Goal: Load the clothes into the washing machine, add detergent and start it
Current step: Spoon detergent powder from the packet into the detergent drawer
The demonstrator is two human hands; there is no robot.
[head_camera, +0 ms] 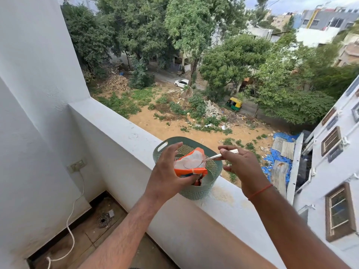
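Observation:
An orange detergent packet point(191, 170) stands open in a green perforated basket point(210, 176) on the white balcony parapet point(124, 136). My left hand point(167, 173) holds the packet at its lower edge, thumb on the front, the other fingers spread above it. My right hand point(240, 166) pinches the handle of a metal spoon point(212, 157), whose bowl lies inside the packet's mouth on the white powder. No washing machine and no clothes are in view.
The parapet runs from upper left to lower right, with a long drop behind it to a dirt lot, trees and buildings. A wall socket point(77, 165) with a white cable point(72, 208) is on the left wall. A floor drain point(103, 220) lies below.

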